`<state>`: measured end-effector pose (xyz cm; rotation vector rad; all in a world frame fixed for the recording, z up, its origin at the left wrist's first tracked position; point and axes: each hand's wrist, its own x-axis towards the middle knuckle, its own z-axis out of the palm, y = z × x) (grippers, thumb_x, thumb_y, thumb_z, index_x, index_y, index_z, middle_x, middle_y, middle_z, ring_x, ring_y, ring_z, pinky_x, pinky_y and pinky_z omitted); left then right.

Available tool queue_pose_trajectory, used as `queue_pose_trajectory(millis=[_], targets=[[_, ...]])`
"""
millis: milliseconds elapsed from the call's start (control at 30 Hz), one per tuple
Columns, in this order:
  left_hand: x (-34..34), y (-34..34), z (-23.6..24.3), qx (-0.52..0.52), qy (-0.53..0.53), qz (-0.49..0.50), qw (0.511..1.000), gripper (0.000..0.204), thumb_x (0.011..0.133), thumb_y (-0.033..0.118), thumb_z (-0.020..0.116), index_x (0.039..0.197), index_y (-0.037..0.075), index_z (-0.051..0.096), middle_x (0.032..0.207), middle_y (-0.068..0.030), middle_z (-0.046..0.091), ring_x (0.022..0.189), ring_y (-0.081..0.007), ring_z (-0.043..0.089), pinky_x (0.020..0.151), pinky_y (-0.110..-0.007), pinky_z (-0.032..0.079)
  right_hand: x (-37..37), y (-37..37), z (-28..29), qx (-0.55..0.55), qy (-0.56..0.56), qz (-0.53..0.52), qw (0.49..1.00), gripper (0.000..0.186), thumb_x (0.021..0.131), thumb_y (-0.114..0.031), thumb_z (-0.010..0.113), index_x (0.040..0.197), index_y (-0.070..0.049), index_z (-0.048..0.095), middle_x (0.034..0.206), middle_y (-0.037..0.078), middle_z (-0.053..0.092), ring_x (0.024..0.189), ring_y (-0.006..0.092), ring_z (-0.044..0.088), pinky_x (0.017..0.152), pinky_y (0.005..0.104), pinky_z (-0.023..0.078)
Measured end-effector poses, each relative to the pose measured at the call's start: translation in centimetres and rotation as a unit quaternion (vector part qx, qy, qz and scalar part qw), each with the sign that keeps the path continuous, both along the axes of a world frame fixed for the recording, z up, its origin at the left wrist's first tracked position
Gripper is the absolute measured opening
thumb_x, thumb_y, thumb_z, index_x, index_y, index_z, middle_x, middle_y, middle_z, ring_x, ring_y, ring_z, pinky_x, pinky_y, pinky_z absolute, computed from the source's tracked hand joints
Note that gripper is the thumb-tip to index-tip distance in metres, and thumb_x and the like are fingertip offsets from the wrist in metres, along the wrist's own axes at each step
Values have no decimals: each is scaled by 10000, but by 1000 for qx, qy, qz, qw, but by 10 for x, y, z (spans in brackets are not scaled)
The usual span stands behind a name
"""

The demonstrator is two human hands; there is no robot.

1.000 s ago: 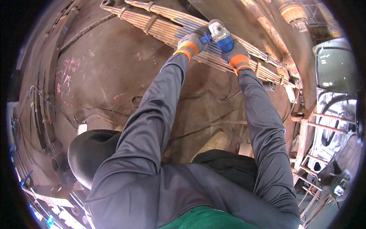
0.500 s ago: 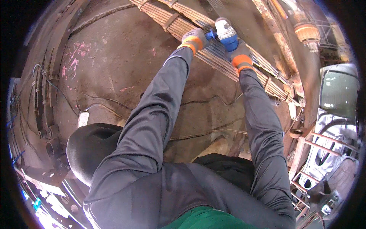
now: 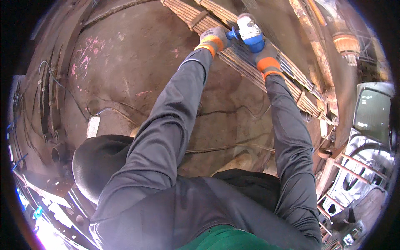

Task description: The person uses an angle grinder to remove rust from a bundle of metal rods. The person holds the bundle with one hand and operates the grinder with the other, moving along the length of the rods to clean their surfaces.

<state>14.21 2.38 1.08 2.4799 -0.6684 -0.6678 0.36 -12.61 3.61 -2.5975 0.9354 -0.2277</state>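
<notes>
My gloved left hand grips the blue side handle of a white and blue angle grinder. My gloved right hand is wrapped round the blue rear body of the grinder; its fingertips are mostly hidden. The tool rests over or just above two rusty leaf spring stacks lying diagonally on the floor; contact of the disc cannot be made out. Under the tool some leaves show greyer, bared metal.
Long steel pieces line the left, near a pipe. A white block with cables lies by my knee. A rusty beam runs beyond the springs. A car tailgate and metal frame stand at right.
The springs and surroundings have shifted right in the view, partly from head movement. The grinder and both hands sit slightly further right, still held the same way.
</notes>
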Motion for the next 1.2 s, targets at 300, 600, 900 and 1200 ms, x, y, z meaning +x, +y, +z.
queue_pose_trajectory(millis=[300, 600, 900, 1200], targets=[[32, 10, -10, -12, 1, 9, 1000, 408, 785, 374, 657, 1074, 107, 762, 1088, -162, 737, 1038, -333, 703, 898, -417, 546, 32, 6, 3, -8, 31, 26, 999, 660, 610, -276, 865, 1197, -110, 612, 1117, 206, 710, 1090, 405, 664, 939, 455, 523], [45, 17, -10, 11, -5, 39, 999, 486, 777, 433, 687, 1162, 141, 738, 1167, -138, 723, 1108, -318, 679, 962, -394, 531, 52, 3, -2, -30, 56, 34, 997, 632, 601, -302, 867, 1149, -115, 614, 1104, 189, 717, 1055, 409, 674, 915, 460, 528], [69, 31, -23, -35, 8, 50, 998, 469, 821, 417, 649, 1267, 271, 662, 1156, -103, 724, 1099, -323, 675, 959, -416, 524, 84, 17, -1, -32, 66, 40, 997, 621, 599, -272, 864, 1128, -69, 611, 1096, 215, 707, 1048, 395, 684, 925, 435, 531], [80, 34, -26, -69, 10, 47, 996, 537, 802, 448, 660, 1301, 249, 641, 1152, -122, 723, 1084, -315, 684, 927, -410, 537, 96, 29, 26, -29, 102, 24, 994, 542, 601, -251, 848, 1072, -79, 642, 1066, 209, 716, 1029, 394, 692, 914, 442, 534]])
